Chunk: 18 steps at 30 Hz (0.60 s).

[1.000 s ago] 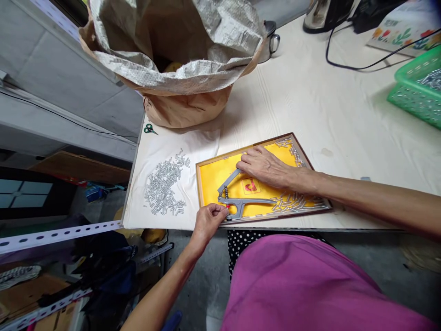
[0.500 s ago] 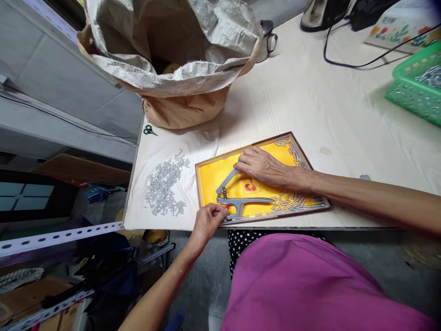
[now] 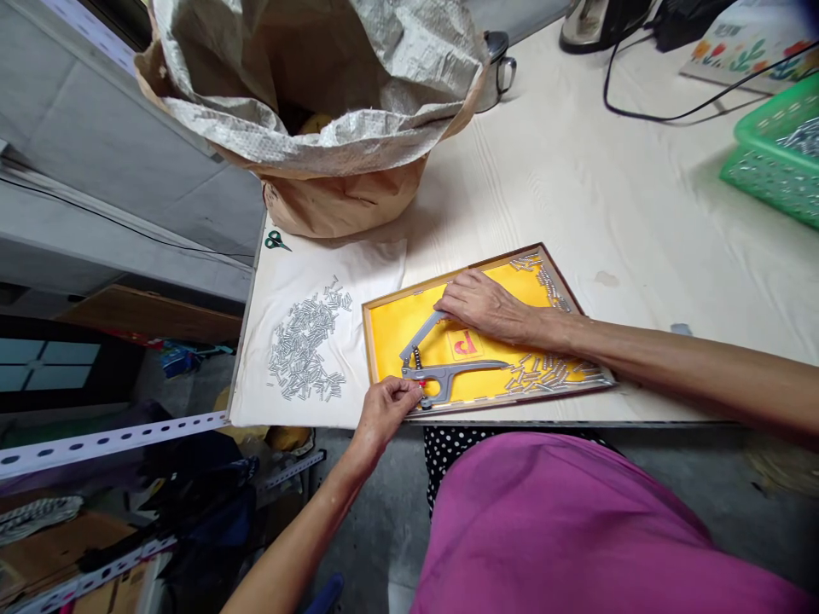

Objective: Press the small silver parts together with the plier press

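Note:
A grey hand press tool (image 3: pixel 448 370) lies on a yellow tray with a brown frame (image 3: pixel 384 328) at the table's near edge. My right hand (image 3: pixel 486 305) rests on the tool's raised upper handle, fingers curled over it. My left hand (image 3: pixel 386 408) is pinched at the tool's jaw by a small red part, holding something too small to name. Several small silver tubes (image 3: pixel 543 371) lie along the tray's near and right edges. More silver tubes (image 3: pixel 307 341) are heaped on a white cloth (image 3: pixel 371 264) left of the tray.
A big woven sack in a brown paper bag (image 3: pixel 333 111) stands at the table's back left, with green scissors (image 3: pixel 279 241) beside it. A green basket (image 3: pixel 774 158) sits far right, a black cable (image 3: pixel 665 115) and a metal mug (image 3: pixel 497 68) behind. Shelving drops off left.
Both hands stay where they were. The tool's lower handle has risen slightly, and the view has shifted a little.

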Available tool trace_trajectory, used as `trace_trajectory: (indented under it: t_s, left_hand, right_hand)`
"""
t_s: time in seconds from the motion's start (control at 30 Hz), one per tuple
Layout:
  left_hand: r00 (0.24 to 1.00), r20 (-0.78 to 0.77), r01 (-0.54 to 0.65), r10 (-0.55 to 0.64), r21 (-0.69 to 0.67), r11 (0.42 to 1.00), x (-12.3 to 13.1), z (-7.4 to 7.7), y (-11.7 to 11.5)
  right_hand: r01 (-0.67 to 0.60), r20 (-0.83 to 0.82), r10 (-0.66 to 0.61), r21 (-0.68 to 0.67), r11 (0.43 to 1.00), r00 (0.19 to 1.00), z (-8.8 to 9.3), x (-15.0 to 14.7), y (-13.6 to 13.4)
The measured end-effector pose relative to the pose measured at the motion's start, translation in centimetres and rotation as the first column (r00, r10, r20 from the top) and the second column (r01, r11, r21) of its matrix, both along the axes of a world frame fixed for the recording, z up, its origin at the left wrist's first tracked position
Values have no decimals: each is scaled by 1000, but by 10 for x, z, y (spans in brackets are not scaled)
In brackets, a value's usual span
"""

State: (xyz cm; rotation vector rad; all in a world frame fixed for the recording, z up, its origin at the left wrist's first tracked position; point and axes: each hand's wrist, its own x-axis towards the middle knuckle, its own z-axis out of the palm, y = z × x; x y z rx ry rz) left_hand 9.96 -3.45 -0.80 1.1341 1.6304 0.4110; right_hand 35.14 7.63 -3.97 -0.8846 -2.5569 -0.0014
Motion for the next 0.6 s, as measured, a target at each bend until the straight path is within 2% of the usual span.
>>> trace_trajectory:
  t_s: [0.13,0.3,0.47,0.6]
  left_hand:
    - [997,-55,60,-57,54,997,1,0,0]
    - [995,-73,76,-73,38,996,2,3,1]
    - [991,-91,98,-98,-12,995,5,8,4]
    - [986,-109,124,-125,-17,992,6,10,6]
  right_hand:
    - [7,-36,-7,0,1000,999,-6,-1,2]
    - [6,-33,-8,-58,998,999,-6,-1,0]
    - [45,-17,-48,-158,986,999,4,2,-16]
    - [16,-8,-19,-236,972,1000,14,5,-31]
